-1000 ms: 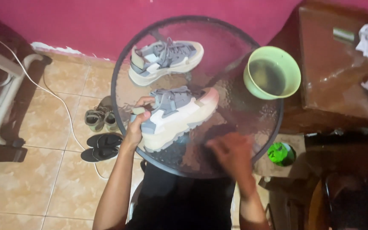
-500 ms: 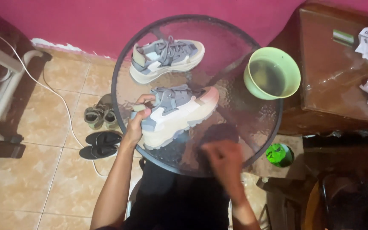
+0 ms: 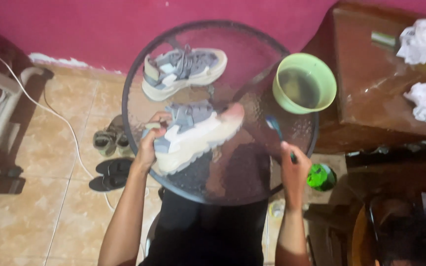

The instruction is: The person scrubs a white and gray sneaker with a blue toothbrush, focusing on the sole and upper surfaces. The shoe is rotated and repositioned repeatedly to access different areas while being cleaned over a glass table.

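Note:
A grey and cream sneaker [image 3: 196, 134] lies tilted on its side on the round glass table [image 3: 252, 182]. My left hand [image 3: 150, 143] grips its heel end. My right hand [image 3: 293, 170] is closed around a small brush [image 3: 276, 129] with a blue head, held up over the table's right side, between the sneaker and a green bowl [image 3: 304, 83] of water. The matching second sneaker [image 3: 182, 71] rests upright at the far side of the table, untouched.
A dark wooden cabinet [image 3: 371, 83] with crumpled white cloths [image 3: 425, 39] stands at the right. A green bottle [image 3: 320, 177] sits below the table edge. Two pairs of shoes [image 3: 108, 157] and a white cable [image 3: 60, 120] lie on the tiled floor at left.
My right hand has moved from the near middle of the table out to the right, raising the brush toward the bowl. The left hand keeps its hold on the sneaker.

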